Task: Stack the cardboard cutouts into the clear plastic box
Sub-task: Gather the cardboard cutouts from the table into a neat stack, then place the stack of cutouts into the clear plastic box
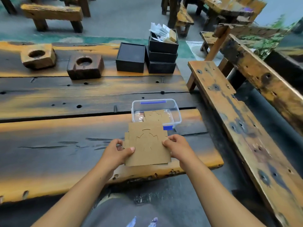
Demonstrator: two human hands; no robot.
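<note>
cutouts [147, 143]: small stack, held over table [49, 131]
left hand [117, 152]: pinching stack's left edge
right hand [176, 145]: gripping right edge
box [176, 110]: just beyond, cutouts inside

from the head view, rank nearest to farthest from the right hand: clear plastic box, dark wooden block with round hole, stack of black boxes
From the right hand:
1. Clear plastic box, just beyond the hand, on the table's right side.
2. Stack of black boxes, at the far right edge of the table.
3. Dark wooden block with round hole, far side, well to the left.

Brown cutouts [147, 141]; clear box [156, 112], seemingly blue-clipped.
</note>
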